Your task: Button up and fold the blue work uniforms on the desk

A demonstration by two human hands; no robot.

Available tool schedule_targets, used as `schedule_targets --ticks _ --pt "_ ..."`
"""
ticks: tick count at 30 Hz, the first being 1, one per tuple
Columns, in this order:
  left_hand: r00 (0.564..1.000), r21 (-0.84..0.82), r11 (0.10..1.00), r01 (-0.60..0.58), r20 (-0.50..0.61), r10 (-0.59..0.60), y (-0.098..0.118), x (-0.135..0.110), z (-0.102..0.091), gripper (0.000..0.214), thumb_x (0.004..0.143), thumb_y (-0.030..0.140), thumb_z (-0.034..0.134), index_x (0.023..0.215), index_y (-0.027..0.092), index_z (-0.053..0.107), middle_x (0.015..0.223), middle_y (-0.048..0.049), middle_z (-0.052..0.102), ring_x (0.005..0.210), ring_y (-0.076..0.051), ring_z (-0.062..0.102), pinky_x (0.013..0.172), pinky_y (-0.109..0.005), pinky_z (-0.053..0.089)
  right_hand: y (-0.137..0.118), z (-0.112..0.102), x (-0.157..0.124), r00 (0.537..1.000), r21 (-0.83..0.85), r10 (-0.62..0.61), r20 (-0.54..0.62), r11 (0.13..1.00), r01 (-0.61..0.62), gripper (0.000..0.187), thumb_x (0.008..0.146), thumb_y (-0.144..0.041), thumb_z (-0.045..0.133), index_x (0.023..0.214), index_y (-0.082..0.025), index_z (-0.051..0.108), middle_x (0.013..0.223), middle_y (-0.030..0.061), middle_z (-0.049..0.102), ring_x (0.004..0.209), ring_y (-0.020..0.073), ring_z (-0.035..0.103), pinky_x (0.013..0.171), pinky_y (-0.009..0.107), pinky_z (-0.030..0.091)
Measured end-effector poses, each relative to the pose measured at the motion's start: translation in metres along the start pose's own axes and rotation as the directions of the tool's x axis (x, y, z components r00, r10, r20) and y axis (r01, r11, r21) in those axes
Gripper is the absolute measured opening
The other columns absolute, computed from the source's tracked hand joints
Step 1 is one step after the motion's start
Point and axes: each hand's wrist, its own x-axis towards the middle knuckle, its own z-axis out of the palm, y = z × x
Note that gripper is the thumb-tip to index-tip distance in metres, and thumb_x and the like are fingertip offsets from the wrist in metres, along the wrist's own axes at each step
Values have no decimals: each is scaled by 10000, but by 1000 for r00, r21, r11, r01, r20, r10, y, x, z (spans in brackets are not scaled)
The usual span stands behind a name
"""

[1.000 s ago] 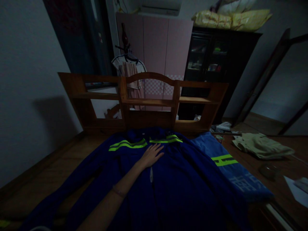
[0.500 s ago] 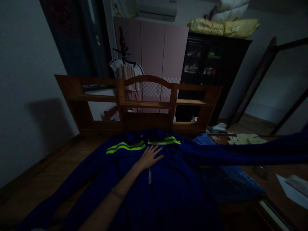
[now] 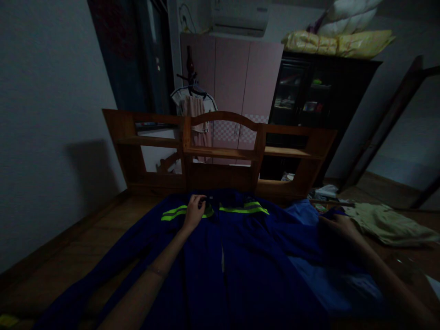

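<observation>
The dark blue jacket (image 3: pixel 240 256) lies spread flat, front up, on the bare wooden bed (image 3: pixel 103 229). Its collar points toward the headboard (image 3: pixel 220 153), and yellow-green reflective stripes (image 3: pixel 244 210) run across its chest. The left hand (image 3: pixel 194 211) rests at the collar on the left stripe, its fingers curled down and pinching the cloth there. The right hand (image 3: pixel 338 224) is out at the jacket's right edge, closed on a fold of the dark fabric, though the dim light hides the fingertips. A lighter blue garment (image 3: pixel 309 275) lies partly under the jacket on that side. Beyond the right hand a khaki garment (image 3: pixel 388 224) lies crumpled on the boards. Behind the headboard stand a coat rack (image 3: pixel 192 98) hung with clothes, a pink wardrobe (image 3: pixel 240 78) and a black cabinet (image 3: pixel 323 91) with bagged bedding (image 3: pixel 340 42) on top.
</observation>
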Motion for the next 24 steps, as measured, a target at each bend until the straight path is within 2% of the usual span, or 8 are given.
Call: schedule_targets --ticks 2,4,6,8,10,12,17,24 --pt "998 -32 998 49 29 -48 -9 -1 -2 208 885 270 430 999 161 566 995 -75 557 854 -158 584 777 -303 491 -31 7 -3 999 -83 -46 -17 996 44 377 825 -438 500 785 -84 621 841 211 585 776 273 583 664 355 423" --pt "992 -71 995 74 108 -66 -15 -4 1 176 865 290 470 934 160 567 898 -48 602 784 -148 603 698 -270 504 -80 0 -10 974 -189 -133 -184 977 98 391 848 -397 469 1019 -65 584 1119 262 506 996 332 514 779 410 396" --pt "980 -103 992 75 192 -54 -16 -8 6 170 849 301 507 932 172 581 881 -32 632 809 -150 617 710 -263 508 -142 -11 -19 912 -200 -271 -306 955 217 341 885 -336 422 1091 -100 556 1164 209 494 1032 304 492 815 384 383" --pt "968 -118 992 56 250 -25 -14 -11 10 187 838 296 536 974 189 607 959 -33 641 893 -157 613 790 -276 496 -204 -11 -26 872 -15 -434 -227 897 442 279 921 -287 369 1047 -153 578 1058 127 553 909 210 536 763 299 394" --pt "955 -115 993 24 297 11 -11 -14 12 206 826 282 564 1005 204 632 1030 -38 632 962 -166 595 866 -290 465 -256 6 -32 780 276 -619 -90 737 617 237 913 -246 407 1028 -191 606 999 68 578 841 143 552 744 234 395" --pt "939 -102 995 -9 341 44 -9 -16 13 215 813 281 596 1007 207 653 1048 -43 629 990 -175 582 902 -298 441 -291 38 -37 711 463 -702 17 636 617 208 881 -193 454 984 -193 634 946 46 589 829 122 556 753 209 393" --pt "914 -44 997 -68 397 80 -12 -20 16 249 808 290 624 1036 198 663 1080 -57 617 1024 -197 558 934 -321 415 -316 108 -51 687 525 -720 100 625 578 183 848 -164 486 921 -158 654 892 58 580 832 134 562 768 215 397" --pt "906 60 987 -151 408 114 -8 -21 14 259 817 264 628 1069 204 645 1051 -28 621 976 -169 569 893 -273 424 -310 127 -65 692 484 -718 81 635 602 226 893 -195 413 956 -167 629 936 60 536 806 132 549 742 223 390"
